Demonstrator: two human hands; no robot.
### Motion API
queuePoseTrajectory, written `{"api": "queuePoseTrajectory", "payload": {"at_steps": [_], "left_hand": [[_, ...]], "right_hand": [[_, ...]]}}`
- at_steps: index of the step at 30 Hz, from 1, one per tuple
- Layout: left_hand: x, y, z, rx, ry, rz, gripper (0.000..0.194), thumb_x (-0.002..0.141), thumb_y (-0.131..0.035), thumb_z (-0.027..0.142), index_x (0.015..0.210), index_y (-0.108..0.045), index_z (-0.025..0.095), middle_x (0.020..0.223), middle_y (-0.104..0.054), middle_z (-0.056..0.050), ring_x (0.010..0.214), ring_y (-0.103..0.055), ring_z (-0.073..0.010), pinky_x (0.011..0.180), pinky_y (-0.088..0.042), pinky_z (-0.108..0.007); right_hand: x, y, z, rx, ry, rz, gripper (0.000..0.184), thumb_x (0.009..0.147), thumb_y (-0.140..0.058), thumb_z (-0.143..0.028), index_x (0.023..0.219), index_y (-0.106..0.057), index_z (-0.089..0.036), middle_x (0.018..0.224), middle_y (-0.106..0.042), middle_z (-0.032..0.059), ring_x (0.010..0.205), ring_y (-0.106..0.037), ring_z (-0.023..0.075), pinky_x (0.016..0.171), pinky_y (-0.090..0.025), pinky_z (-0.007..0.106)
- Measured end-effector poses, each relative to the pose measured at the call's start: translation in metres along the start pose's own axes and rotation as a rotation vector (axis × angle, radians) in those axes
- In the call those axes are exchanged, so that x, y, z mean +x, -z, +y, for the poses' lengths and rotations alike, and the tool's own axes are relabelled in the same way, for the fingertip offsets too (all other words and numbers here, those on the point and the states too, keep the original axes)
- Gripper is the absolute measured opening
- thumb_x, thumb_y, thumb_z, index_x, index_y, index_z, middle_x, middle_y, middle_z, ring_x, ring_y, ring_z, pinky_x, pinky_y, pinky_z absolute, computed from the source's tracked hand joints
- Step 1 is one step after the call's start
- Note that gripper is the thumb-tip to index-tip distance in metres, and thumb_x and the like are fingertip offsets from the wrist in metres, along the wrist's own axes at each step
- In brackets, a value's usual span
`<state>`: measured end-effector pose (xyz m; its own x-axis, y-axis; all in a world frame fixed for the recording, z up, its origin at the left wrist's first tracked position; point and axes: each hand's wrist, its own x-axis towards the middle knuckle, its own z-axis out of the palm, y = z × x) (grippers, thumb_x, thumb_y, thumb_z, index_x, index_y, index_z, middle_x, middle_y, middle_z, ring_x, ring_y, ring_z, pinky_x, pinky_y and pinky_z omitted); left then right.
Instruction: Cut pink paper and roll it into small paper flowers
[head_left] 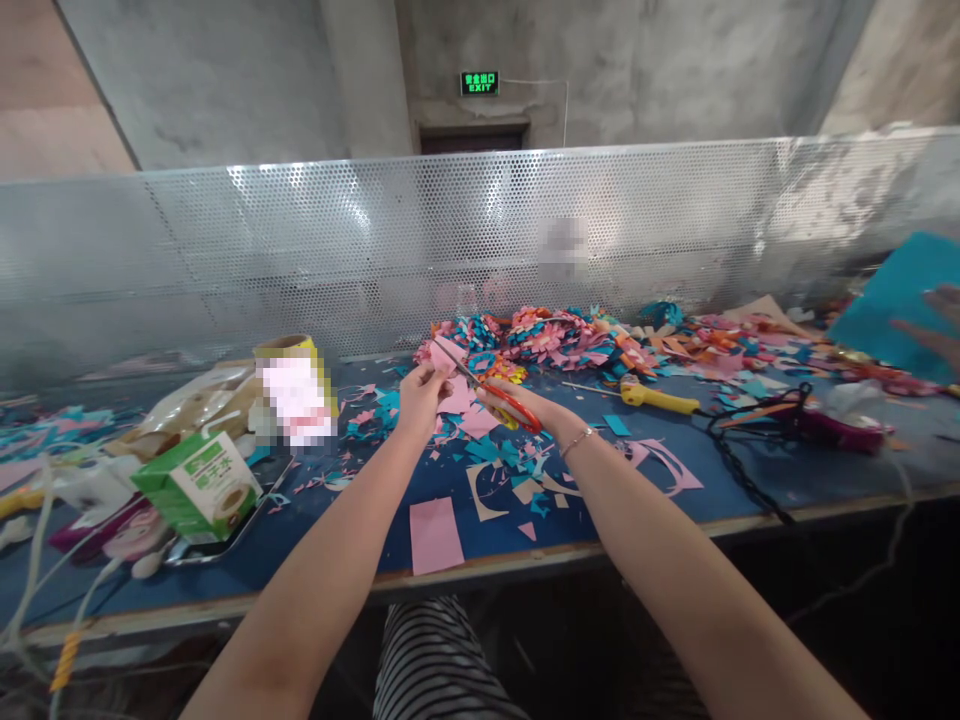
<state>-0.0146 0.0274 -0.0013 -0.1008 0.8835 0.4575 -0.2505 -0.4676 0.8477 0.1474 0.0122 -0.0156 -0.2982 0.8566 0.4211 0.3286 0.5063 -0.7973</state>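
Note:
Between the fingers of my left hand [424, 398] is a small piece of pink paper [448, 355]. My right hand [544, 412] grips a pair of scissors [517, 405] with orange-red handles, fingers closed around them. The scissor blades point up and left and lie against the pink piece. Below my hands, pink and blue scraps [517, 455] are scattered over the blue tabletop. A pink rectangle [436, 535] lies flat near the front edge. Just beyond the scissors is a heap of cut pink, blue and orange flower shapes [551, 338].
A green drink carton [201, 485] stands on a tray at left, near a yellow can [324, 385]. To the right lie a yellow-handled tool [660, 398] and black cables [739, 455]. Another person's hand [934, 325] holds a blue sheet [892, 300]. A perforated metal screen [652, 220] backs the table.

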Motion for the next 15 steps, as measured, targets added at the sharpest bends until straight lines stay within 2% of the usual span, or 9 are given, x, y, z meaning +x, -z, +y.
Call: {"api": "queuePoseTrajectory", "payload": {"at_steps": [4,11,15], "left_hand": [[0.001,0.001,0.000,0.024,0.000,0.006,0.019,0.059,-0.065,0.031,0.066,-0.059,0.014,0.055,-0.056,0.002,0.043,-0.044,-0.0042,0.045,-0.039,-0.018],[0.003,0.002,0.000,0.038,0.014,0.069,0.022,0.060,-0.064,0.035,0.066,-0.059,0.014,0.055,-0.056,0.001,0.042,-0.045,-0.0046,0.043,-0.040,-0.018],[0.002,0.001,0.002,0.041,0.016,0.077,0.020,0.060,-0.063,0.033,0.067,-0.060,0.014,0.059,-0.059,0.000,0.043,-0.046,-0.0047,0.044,-0.040,-0.019]], "right_hand": [[0.002,0.002,-0.001,0.037,-0.004,-0.140,0.030,0.073,-0.051,-0.048,0.081,-0.050,-0.019,0.055,-0.046,-0.0043,0.045,-0.041,0.0071,0.044,-0.036,0.021],[0.007,0.006,0.005,-0.226,0.074,-0.095,0.033,0.071,-0.052,-0.050,0.068,-0.042,-0.018,0.058,-0.043,-0.0045,0.048,-0.038,0.0067,0.045,-0.030,0.021],[0.009,0.003,0.011,-0.244,0.045,-0.115,0.030,0.074,-0.048,-0.048,0.071,-0.044,-0.018,0.055,-0.044,-0.0044,0.046,-0.038,0.0072,0.044,-0.029,0.021]]}}
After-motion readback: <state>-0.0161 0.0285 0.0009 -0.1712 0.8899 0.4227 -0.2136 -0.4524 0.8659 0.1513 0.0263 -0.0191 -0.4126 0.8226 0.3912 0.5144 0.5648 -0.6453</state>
